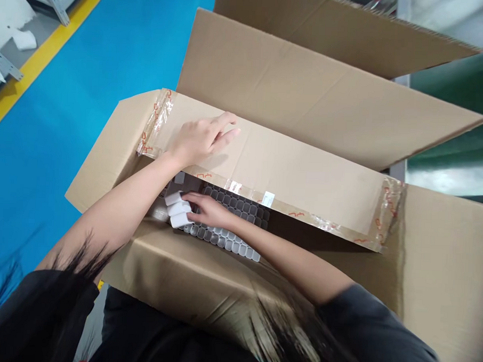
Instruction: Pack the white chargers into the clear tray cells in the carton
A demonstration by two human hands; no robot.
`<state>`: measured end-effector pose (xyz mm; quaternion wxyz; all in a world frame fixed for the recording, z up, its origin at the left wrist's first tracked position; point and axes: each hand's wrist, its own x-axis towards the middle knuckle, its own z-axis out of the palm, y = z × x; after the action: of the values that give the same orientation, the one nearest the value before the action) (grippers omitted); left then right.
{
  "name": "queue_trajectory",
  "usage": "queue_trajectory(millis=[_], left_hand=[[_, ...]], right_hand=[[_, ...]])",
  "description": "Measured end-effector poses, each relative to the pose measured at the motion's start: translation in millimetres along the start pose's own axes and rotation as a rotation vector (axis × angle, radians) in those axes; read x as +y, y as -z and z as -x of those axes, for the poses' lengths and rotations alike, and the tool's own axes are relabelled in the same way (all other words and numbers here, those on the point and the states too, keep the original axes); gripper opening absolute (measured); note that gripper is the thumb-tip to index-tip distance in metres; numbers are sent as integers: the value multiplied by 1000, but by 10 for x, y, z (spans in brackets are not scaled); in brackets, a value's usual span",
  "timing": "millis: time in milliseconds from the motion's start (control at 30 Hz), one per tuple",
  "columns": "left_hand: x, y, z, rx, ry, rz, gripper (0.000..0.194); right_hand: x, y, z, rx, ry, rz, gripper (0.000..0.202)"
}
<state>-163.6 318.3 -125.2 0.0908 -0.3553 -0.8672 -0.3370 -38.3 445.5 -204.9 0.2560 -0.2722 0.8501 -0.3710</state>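
Observation:
My right hand [208, 210] reaches into a large open cardboard box [174, 263] and grips a short stack of three white, rounded pieces [179, 209] at its left end. Under and beside it, rows of similar whitish cup-like pieces [223, 240] fill part of the box's inside. My left hand [209, 134] rests above a closed, taped carton surface [306, 173] that lies over the back part of the opening. Its fingers are bent and partly spread, with nothing seen between them.
Tall cardboard flaps [286, 81] stand behind the box, and side flaps spread left [110, 148] and right [446, 264]. Blue floor [143, 43] with a yellow line [42, 55] and metal shelving [53, 2] lies at the left.

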Motion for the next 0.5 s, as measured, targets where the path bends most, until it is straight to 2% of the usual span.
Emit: queue_trajectory(millis=[33, 100, 200, 333, 500], left_hand=[[0, 3, 1, 1, 3, 2, 41], [3, 12, 5, 2, 7, 4, 41], [14, 37, 15, 10, 15, -6, 40], [31, 81, 21, 15, 45, -26, 39], [20, 93, 9, 7, 71, -40, 39]], right_hand=[[-97, 99, 220, 50, -49, -179, 40], [-294, 275, 594, 51, -98, -564, 37], [-489, 422, 900, 83, -48, -969, 38], [-493, 416, 892, 168, 51, -1286, 45], [-430, 386, 790, 147, 66, -1409, 55]])
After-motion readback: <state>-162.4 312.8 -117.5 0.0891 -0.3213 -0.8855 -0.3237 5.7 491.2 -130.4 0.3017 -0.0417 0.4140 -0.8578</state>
